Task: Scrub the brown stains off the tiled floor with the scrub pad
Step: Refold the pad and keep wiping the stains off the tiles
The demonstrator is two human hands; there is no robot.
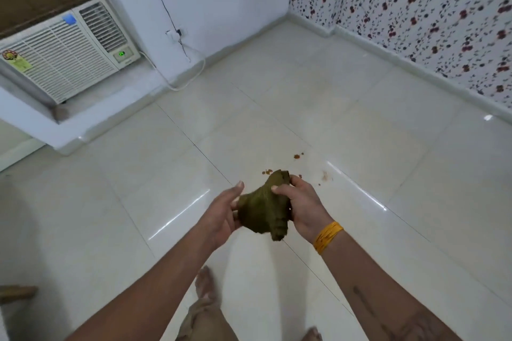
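1. The person is standing barefoot on the tiled floor, holding the crumpled green scrub pad up in the air between both hands.
2. The right hand is closing its grip around the pad's right side; the left hand is touching the left side with fingers half open.
3. The brown stains are sitting on the floor just beyond the pad, untouched.
4. A window air conditioner is sitting in the far left wall, its white cord trailing down to the floor's edge.
5. Floral wallpaper is covering the right wall.
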